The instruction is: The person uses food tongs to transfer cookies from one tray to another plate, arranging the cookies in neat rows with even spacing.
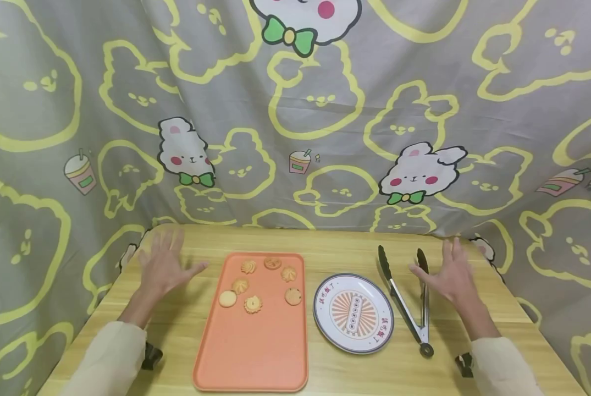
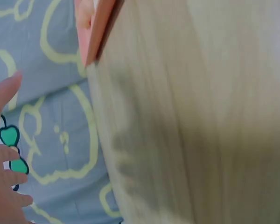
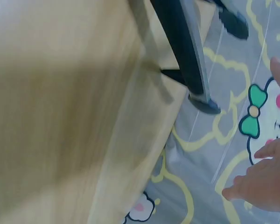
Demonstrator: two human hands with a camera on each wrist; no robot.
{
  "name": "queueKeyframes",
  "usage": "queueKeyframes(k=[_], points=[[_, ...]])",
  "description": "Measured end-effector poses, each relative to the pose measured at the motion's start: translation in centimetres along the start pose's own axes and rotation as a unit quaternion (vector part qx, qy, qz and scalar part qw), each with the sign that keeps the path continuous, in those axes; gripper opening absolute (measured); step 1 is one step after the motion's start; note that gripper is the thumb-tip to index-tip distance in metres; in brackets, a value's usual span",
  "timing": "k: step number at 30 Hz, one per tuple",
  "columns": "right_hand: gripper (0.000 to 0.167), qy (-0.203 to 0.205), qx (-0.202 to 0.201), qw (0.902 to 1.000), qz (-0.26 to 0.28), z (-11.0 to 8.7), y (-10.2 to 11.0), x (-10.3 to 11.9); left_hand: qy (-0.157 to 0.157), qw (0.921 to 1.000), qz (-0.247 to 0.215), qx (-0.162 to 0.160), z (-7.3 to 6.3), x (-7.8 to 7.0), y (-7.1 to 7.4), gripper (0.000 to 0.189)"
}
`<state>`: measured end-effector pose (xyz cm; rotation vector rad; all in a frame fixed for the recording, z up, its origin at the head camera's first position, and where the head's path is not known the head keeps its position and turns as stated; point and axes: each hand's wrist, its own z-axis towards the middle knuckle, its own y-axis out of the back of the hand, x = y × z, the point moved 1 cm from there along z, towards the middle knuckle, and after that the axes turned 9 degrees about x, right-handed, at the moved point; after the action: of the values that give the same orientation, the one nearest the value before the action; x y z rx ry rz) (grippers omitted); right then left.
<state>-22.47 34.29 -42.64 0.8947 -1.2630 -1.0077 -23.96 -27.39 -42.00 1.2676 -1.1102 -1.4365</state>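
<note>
My left hand (image 1: 163, 267) hovers over the table left of an orange tray (image 1: 255, 352), fingers spread and holding nothing. Several cookies (image 1: 253, 304) of different shapes lie in the far half of that tray. To its right sits a round white plate (image 1: 325, 324) with a dark rim and a red-and-white printed centre. Metal tongs (image 1: 408, 312) with black tips lie right of the plate, their arms spread apart. Nearest to them is my right hand (image 1: 454, 278), its fingers spread and nothing in it. In the right wrist view the tongs (image 3: 184, 46) appear close by, apart from the fingers.
The wooden table (image 1: 344, 247) ends at the back against a grey curtain (image 1: 325, 121) with yellow cartoon outlines, which also hangs at both sides. A dark wrist mount (image 1: 152, 356) shows by the left sleeve, and another mount (image 1: 464, 364) by the right.
</note>
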Motion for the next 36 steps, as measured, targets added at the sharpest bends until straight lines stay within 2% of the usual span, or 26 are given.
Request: queueKeyframes(k=[6,11,16,20,23,31,36], points=[[0.115,-0.01,0.038,0.999,0.022,-0.7,-1.1,1.1,-0.042,0.9982,-0.034,0.025,-1.1,-1.2,-1.8,0.104],[0.12,-0.031,0.074,0.9962,0.033,-0.9,-1.8,1.9,-0.056,0.9942,-0.078,0.047,-2.2,-2.3,-2.9,0.098],[0.125,-0.056,0.096,0.9931,0.036,-1.1,-2.6,2.3,-0.051,0.9879,-0.121,0.083,-2.9,-3.4,-3.6,0.096],[0.129,-0.076,0.115,0.9898,0.039,-1.4,-3.3,2.6,-0.039,0.9775,-0.157,0.135,-3.3,-4.0,-4.0,0.096],[0.132,-0.09,0.129,0.9868,0.04,-1.5,-3.9,2.8,-0.032,0.9697,-0.182,0.159,-3.3,-4.2,-4.2,0.096],[0.128,-0.109,0.136,0.984,0.035,-1.6,-4.6,3.2,-0.048,0.9618,-0.212,0.166,-3.4,-4.6,-4.5,0.09],[0.13,-0.123,0.155,0.9796,0.033,-1.6,-4.7,3.5,-0.065,0.9533,-0.24,0.171,-3.5,-4.7,-4.8,0.087]])
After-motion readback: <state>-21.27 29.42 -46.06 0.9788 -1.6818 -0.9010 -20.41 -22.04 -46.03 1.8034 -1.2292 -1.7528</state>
